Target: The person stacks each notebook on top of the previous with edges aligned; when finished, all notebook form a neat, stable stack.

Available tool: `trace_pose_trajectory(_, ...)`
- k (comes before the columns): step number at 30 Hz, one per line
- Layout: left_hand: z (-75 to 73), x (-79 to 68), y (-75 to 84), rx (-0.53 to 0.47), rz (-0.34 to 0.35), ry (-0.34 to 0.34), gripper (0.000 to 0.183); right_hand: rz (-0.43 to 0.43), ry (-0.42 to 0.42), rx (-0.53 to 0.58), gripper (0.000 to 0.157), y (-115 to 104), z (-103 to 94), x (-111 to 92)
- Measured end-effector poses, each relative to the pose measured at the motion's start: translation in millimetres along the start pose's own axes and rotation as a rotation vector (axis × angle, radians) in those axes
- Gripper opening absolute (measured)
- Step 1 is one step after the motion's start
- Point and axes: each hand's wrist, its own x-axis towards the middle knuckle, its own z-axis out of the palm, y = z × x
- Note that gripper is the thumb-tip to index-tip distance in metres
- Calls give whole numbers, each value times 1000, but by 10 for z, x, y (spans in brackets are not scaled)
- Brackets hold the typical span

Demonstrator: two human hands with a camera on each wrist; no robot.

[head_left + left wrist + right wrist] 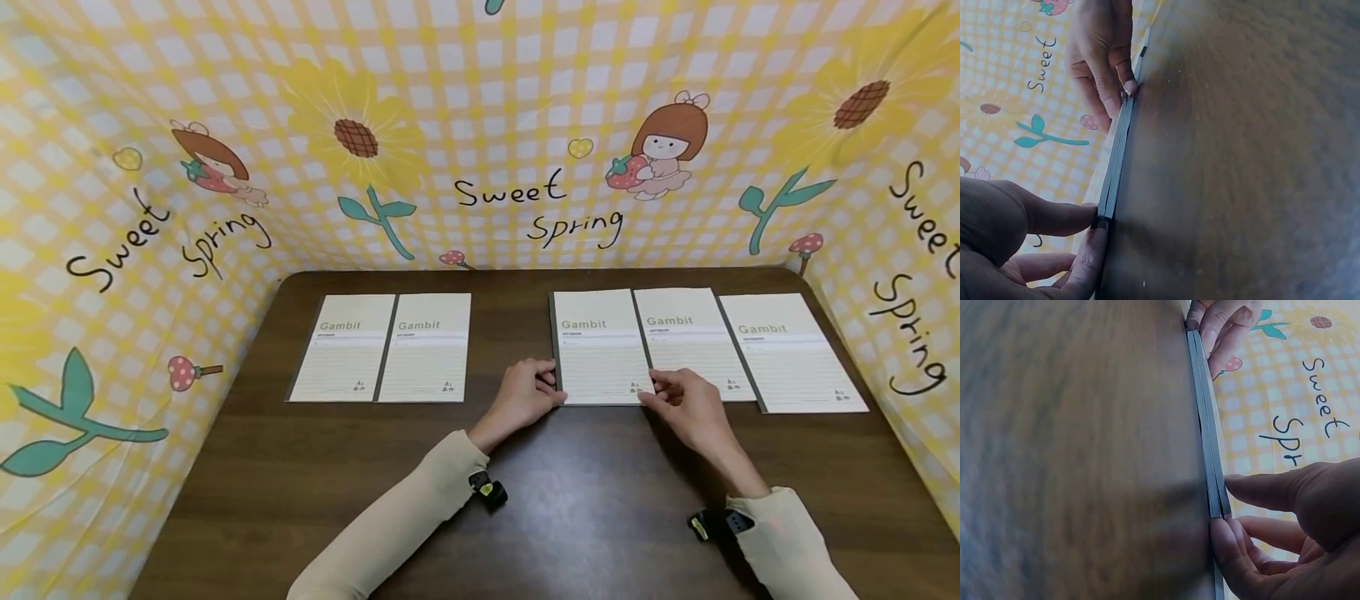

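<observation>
Two white Gambit notebooks (pixel 600 358) with dark spines lie stacked on the table. In the left wrist view their two grey lower edges (pixel 1116 159) show one above the other, with a thin gap between. My left hand (pixel 519 393) holds the stack's near left corner, fingers bent along the spine side. At the near right corner my right hand (pixel 688 407) grips the same stack between thumb and fingers. In the right wrist view, the thumb and fingertips (pixel 1227 540) touch the end of the edges. The right hand covers part of the neighbouring notebook (pixel 693 350).
Another notebook (pixel 795 358) lies at the far right, beside the neighbouring one. Two more, a left one (pixel 337 358) and its neighbour (pixel 423 358), lie side by side on the left. The brown table (pixel 585 517) ends at a yellow checked cloth wall (pixel 495 133).
</observation>
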Motion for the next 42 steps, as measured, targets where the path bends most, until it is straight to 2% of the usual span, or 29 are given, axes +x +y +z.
trace_pose_trajectory(11, 8, 32, 9, -28, -31, 1, 58, -27, 2, -33, 40, -5, -11, 11)
trace_pose_trajectory(23, 22, 11, 3, 2, -9, 0, 57, -34, -1, -31, 39, -1, -30, -11)
trace_pose_trajectory(27, 54, -35, 75, 106, 30, 21, 62, -43, -8, -22, 39, 9, -74, -54)
trace_pose_trajectory(32, 162, -57, 228, 353, 84, 31, 70, -60, -9, -33, 38, 53, -200, -120)
trace_pose_trajectory(35, 235, -59, 328, 499, 125, -12, 73, -56, -1, -58, 36, 107, -281, -159)
trace_pose_trajectory(37, 286, -52, 391, 581, 159, -63, 75, -49, 10, -87, 35, 153, -326, -185)
trace_pose_trajectory(42, 424, -15, 541, 679, 261, -215, 77, -60, 55, -131, 31, 252, -418, -262)
